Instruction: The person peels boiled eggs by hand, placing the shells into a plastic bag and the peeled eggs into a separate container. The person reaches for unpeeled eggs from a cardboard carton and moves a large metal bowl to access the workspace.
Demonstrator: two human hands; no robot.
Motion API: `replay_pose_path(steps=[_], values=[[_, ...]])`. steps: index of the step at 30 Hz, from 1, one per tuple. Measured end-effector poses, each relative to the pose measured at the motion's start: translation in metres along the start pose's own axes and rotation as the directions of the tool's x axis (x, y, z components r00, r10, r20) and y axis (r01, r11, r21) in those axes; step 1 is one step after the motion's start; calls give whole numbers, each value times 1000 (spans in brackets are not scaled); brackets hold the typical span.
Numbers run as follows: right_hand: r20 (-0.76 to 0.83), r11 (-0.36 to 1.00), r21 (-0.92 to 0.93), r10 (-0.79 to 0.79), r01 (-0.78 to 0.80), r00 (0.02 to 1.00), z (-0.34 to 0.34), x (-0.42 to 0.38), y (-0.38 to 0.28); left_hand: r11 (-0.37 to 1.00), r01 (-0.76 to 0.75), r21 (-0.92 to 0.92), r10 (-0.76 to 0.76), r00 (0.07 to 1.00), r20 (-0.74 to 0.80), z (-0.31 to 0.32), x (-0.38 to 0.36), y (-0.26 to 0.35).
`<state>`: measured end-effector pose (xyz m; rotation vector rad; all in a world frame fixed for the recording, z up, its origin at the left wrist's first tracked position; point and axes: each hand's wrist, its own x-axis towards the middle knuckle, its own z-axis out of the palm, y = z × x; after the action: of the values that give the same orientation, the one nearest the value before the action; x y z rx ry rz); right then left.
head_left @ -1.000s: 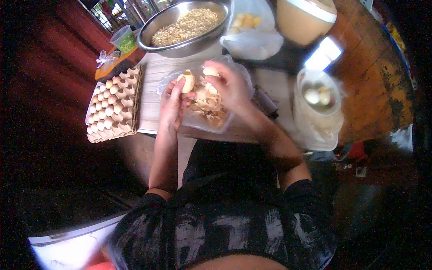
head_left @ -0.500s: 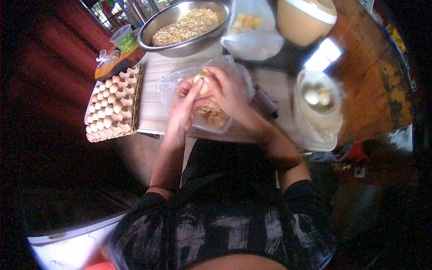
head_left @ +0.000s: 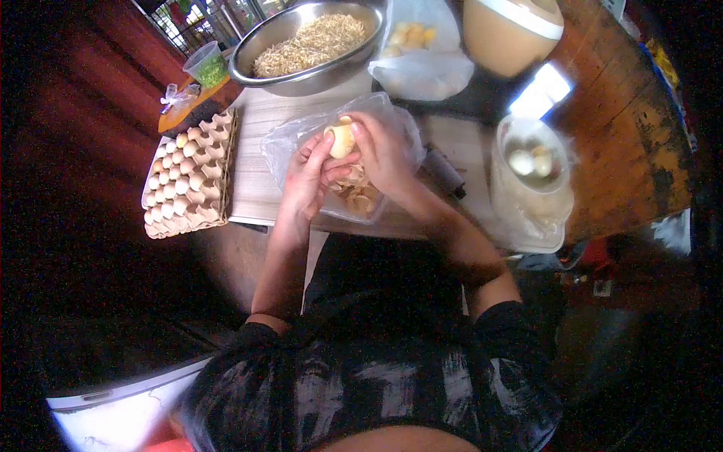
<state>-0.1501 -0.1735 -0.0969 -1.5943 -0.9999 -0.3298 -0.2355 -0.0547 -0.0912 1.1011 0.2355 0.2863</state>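
Between my two hands is a pale yellow egg (head_left: 342,142), its surface smooth and largely bare of shell. My left hand (head_left: 309,169) grips it from the left, thumb on its side. The fingers of my right hand (head_left: 382,154) close around its upper right side, and a small piece sits at its top. Below both hands spreads a clear plastic bag (head_left: 279,143) with brown eggshell pieces (head_left: 360,197) in it. The undersides of the fingers are partly hidden.
An egg tray (head_left: 218,177) with several eggs stands at left. Behind are a metal bowl (head_left: 252,75) of shredded material, a plastic bag (head_left: 422,79) of yellowish pieces and a tan container (head_left: 512,41). A white tub (head_left: 523,128) with eggs sits at right, near a dark cylinder (head_left: 444,172).
The egg has turned more upright and shows more of its bare side. My right fingers have shifted slightly up and to the right; my left hand stays nearly in place.
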Motion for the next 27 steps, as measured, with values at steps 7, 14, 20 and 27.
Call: replay_pose_path(steps=[7,14,20,27], values=[[-39,957,242,173,-158,984,6,-1,9,986,86,-141,-86,996,10,-13,3,0],[12,999,-46,-10,11,1000,0,4,5,951,-4,-310,17,999,38,-25,5,15],[96,966,-184,-166,181,981,-1,-1,4,983,-161,-87,143,973,-179,-1,-6,11],[97,945,-230,-214,231,972,4,-1,11,974,-224,39,227,959,-169,11,1,1]])
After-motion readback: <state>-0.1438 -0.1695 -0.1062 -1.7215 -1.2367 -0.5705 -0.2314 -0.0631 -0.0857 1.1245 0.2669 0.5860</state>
